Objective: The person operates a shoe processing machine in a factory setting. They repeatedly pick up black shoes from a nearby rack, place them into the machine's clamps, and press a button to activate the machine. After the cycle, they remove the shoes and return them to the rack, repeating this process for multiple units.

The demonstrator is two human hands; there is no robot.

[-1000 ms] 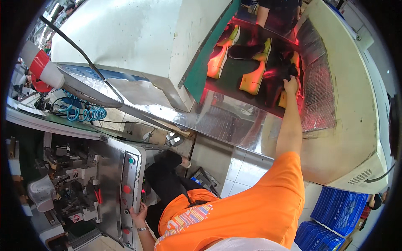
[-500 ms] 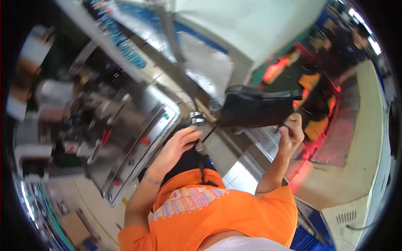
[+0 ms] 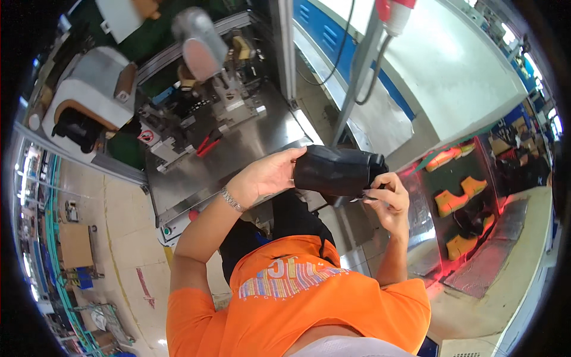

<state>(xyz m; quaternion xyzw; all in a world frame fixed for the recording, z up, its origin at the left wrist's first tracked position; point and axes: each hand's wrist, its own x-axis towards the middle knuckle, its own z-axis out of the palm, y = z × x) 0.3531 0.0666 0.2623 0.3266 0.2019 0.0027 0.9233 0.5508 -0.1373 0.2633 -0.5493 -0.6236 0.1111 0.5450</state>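
A black leather boot upper [image 3: 333, 171] is held level in front of my body, between my two hands. My left hand [image 3: 270, 175], with a metal watch band at the wrist, grips its left end; the thumb lies along the top edge and the fingertips are partly hidden behind the leather. At the other end, the bent fingers of my right hand [image 3: 389, 201] pinch the opening edge. To the left stands a machine with a steel table [image 3: 262, 134], its metal fixtures and a red-handled tool [image 3: 208, 143] near my left forearm.
On the right, a red-lit conveyor [image 3: 437, 232] carries yellow shoe lasts [image 3: 452, 202] and dark pieces beside a cream machine housing [image 3: 511, 262]. A metal post [image 3: 357, 77] with a cable rises ahead. Far left, a cardboard box [image 3: 76, 245] stands by teal racks.
My view has turned to the right. The boot upper has come nearer to my left hand, which was apart from it and now holds its left end. My right hand keeps its grip.
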